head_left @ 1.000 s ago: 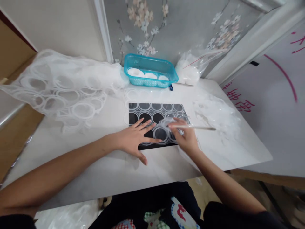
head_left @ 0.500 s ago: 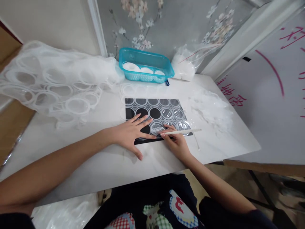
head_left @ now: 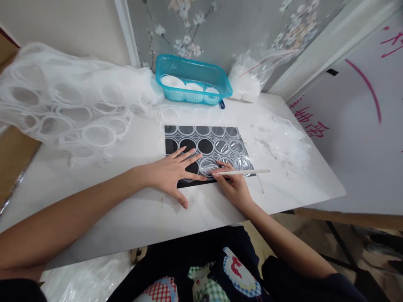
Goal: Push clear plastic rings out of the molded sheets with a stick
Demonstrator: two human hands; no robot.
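Note:
A plastic sheet with rows of ring outlines (head_left: 211, 138) lies over a black backing on the white table. My left hand (head_left: 171, 174) rests flat on its lower left part, fingers spread. My right hand (head_left: 234, 186) pinches a thin white stick-like tool (head_left: 248, 172), held nearly level. The tool's inner end is at a ring in the front row, close to my left little finger; its exact tip is hard to make out. Clear film with shiny wrinkles (head_left: 242, 163) shows in several rings on the right, while some rings on the left show plain black.
Cut-out ring sheets (head_left: 78, 109) are heaped on the left. A turquoise basket (head_left: 195, 65) at the back holds white round pieces, with a clear bag of white material (head_left: 247, 79) beside it. Film scraps (head_left: 283, 142) lie on the right, near a whiteboard (head_left: 352, 159).
The view has shifted slightly. Both hands stay at nearly the same place on the sheet, and the white tool has tilted a little toward level.

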